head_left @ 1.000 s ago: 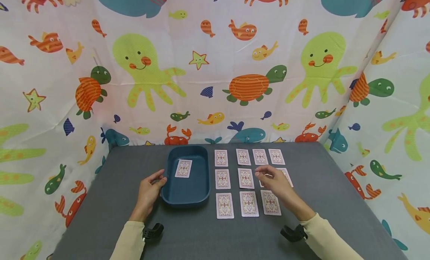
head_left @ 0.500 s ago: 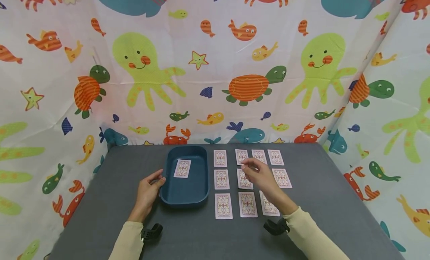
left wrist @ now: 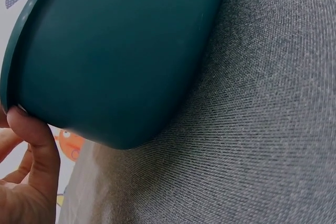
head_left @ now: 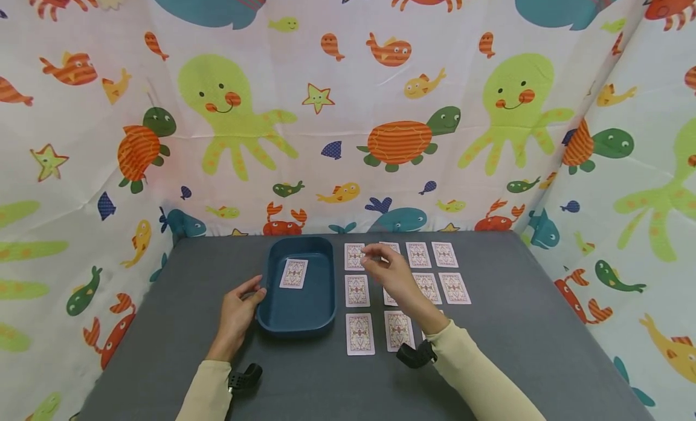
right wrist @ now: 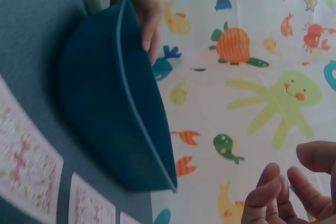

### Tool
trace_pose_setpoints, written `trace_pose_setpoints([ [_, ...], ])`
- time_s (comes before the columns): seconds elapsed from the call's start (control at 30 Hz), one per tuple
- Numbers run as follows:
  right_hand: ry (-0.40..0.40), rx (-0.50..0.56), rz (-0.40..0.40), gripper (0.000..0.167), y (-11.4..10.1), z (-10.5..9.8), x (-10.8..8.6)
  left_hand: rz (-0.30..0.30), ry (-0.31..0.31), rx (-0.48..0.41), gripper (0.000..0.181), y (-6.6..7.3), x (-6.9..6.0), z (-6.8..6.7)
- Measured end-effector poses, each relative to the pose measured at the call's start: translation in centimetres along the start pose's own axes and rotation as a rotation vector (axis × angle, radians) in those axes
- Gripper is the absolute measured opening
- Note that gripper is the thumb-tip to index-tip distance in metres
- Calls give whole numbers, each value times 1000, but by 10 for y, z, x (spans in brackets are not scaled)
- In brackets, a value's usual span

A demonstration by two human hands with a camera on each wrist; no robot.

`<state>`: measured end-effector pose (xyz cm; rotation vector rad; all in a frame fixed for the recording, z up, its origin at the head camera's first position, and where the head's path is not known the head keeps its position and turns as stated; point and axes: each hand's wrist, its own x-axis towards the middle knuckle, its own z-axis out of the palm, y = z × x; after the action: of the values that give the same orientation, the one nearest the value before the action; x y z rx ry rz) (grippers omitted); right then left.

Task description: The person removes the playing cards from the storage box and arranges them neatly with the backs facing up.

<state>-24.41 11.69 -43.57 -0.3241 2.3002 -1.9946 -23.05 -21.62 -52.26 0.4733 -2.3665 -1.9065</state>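
My left hand (head_left: pixel 236 315) grips the left rim of a deep blue plastic tray (head_left: pixel 295 318), its thumb (left wrist: pixel 32 129) against the outside just under the rim in the left wrist view. One playing card (head_left: pixel 293 273) lies face down inside the tray. My right hand (head_left: pixel 397 282) hovers over the face-down playing cards to the tray's right, near the top-left card (head_left: pixel 353 257). Loosely curled fingers (right wrist: pixel 262 195) with nothing between them show in the right wrist view. The hand and forearm partly cover a few cards of the second and third columns.
Several face-down cards stand in rough rows, among them a front-left card (head_left: pixel 360 334) and a far-right card (head_left: pixel 454 288). Grey cloth covers the table (head_left: pixel 522 324). A white curtain with printed sea animals (head_left: pixel 348 64) hangs behind and at the sides.
My right hand has moved left across the cards, from the third column toward the first, with no card in it. The left hand and the tray have stayed in place.
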Motion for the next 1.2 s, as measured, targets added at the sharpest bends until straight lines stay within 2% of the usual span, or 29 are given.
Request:
trace_pose_setpoints([
  [0.2,-36,3,-34,32,-9,23,10,2,0,5,40,2,1,0],
  [0.57,-75,-76,-38,35,-24,64,36,-8,0,22,41,2,0,0],
  [1.0,0,-147,-3,37,-14,103,69,-9,-8,16,42,2,-1,1],
  [1.2,8,-171,24,38,-6,118,83,-3,-5,4,41,2,-2,1],
])
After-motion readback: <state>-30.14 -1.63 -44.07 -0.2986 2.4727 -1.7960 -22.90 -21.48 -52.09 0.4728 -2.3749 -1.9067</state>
